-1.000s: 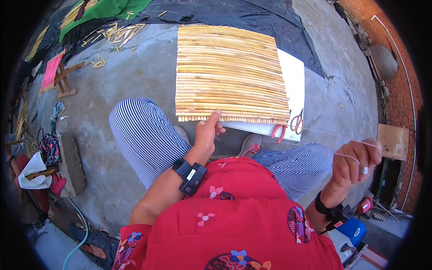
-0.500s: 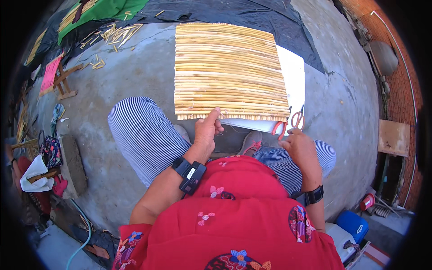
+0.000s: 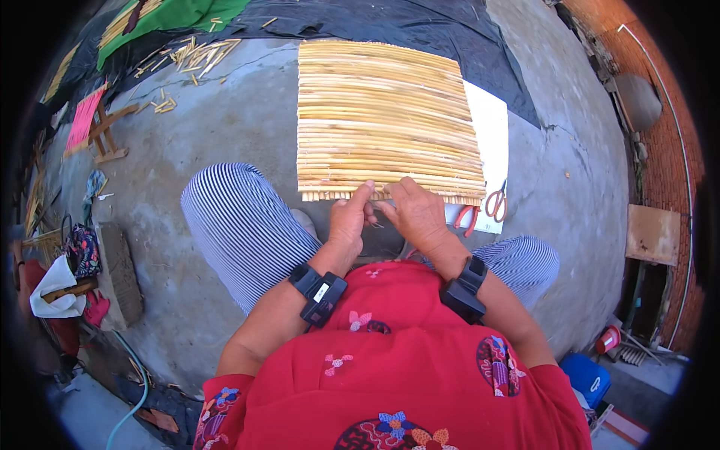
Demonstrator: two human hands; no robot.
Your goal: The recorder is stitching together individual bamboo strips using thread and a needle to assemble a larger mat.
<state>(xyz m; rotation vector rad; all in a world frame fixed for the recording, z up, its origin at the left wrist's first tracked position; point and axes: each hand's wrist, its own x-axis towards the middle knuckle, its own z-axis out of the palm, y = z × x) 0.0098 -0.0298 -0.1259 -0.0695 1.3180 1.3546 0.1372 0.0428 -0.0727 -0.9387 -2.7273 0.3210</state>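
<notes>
A mat of straight yellow reed sticks (image 3: pixel 390 120), laid side by side, spreads out in front of me on a white board (image 3: pixel 491 127). My left hand (image 3: pixel 349 223) pinches the near edge of the mat, left of its middle, thumb on top. Right beside it, my right hand (image 3: pixel 416 216) is closed at the same edge, its fingers bent down over the stick ends. Any thread or small thing between the fingertips is too fine to make out. Red-handled pliers (image 3: pixel 466 217) and scissors (image 3: pixel 496 205) lie on the board by the mat's near right corner.
My knees in striped trousers (image 3: pixel 240 217) flank the work. Cut reed pieces (image 3: pixel 201 56) are scattered at the far left near a dark sheet (image 3: pixel 360 21). A wooden frame with pink threads (image 3: pixel 87 118) and a concrete block (image 3: pixel 118 274) stand left. A person sits at the left rim.
My right hand has come left from beside the pliers to the mat's near edge, next to my left hand. The mat has shifted slightly to the right.
</notes>
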